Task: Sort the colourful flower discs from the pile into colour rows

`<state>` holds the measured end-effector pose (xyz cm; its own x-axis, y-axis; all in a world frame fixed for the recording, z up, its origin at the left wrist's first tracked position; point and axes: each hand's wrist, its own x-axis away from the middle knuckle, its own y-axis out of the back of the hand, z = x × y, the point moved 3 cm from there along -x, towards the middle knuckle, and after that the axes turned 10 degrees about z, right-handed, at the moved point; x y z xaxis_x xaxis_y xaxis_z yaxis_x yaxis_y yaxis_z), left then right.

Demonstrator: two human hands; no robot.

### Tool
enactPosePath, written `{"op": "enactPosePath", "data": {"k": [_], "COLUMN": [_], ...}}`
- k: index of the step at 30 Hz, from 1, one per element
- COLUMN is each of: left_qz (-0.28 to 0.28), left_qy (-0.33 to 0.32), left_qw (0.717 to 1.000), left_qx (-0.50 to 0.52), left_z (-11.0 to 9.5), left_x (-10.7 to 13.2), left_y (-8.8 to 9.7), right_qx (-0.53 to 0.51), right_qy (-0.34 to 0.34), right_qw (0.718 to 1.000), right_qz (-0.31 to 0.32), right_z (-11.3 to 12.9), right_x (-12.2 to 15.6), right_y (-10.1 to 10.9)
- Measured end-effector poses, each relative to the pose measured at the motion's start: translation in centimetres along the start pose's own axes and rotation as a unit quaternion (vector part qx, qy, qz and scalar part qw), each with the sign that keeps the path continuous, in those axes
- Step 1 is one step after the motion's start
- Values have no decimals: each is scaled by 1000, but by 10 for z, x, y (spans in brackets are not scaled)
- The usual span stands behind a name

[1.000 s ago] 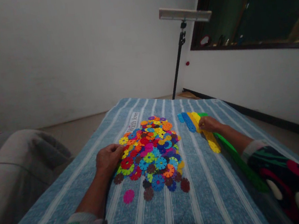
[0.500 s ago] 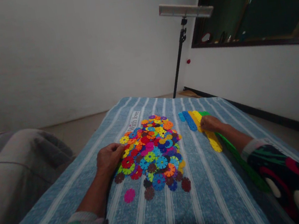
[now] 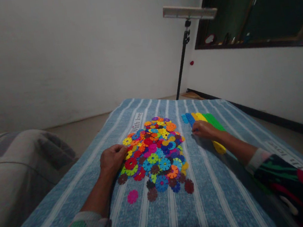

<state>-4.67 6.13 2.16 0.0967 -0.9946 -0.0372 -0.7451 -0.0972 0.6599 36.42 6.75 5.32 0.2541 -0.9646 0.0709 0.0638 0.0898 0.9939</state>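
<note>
A heap of small coloured plastic flower discs (image 3: 155, 152) lies on a blue striped cloth (image 3: 207, 195). My left hand (image 3: 113, 158) rests at the heap's left edge, fingers curled against the discs; I cannot see whether it holds one. To the right lie flat rows of joined discs: a blue row (image 3: 190, 119), a yellow row (image 3: 217, 145) and a green row (image 3: 214, 120). My right hand (image 3: 204, 129) lies palm down over the blue and yellow rows, fingers bent, fingertips near the blue one.
A few loose discs lie apart at the heap's near edge, among them a pink disc (image 3: 132, 196). A grey cushion (image 3: 16, 172) sits at left. A lamp stand (image 3: 184, 46) rises beyond the cloth, near a dark window (image 3: 260, 6).
My right hand has slid left from the yellow and green rows toward the blue row, uncovering the top of the green row. My left hand has stayed put.
</note>
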Motion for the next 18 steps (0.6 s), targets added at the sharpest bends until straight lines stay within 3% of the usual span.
{"op": "enactPosePath", "data": {"k": [5,12,18], "left_qz": [0,-1,0], "left_qy": [7,2,-3], "left_qw": [1000,1000,1000], "left_qx": [5,-2,-18], "left_z": [0,0,-3], "left_x": [0,0,1], "left_y": [0,-1,-1], "right_qx": [22,34,-47], "right_qy": [55,63,-32], "right_qw": [998,995,998], "right_qz": [36,63,40], "right_z": [34,50,42], "right_x": [-12,-20,-23], "right_y": [-16,-26,-27]}}
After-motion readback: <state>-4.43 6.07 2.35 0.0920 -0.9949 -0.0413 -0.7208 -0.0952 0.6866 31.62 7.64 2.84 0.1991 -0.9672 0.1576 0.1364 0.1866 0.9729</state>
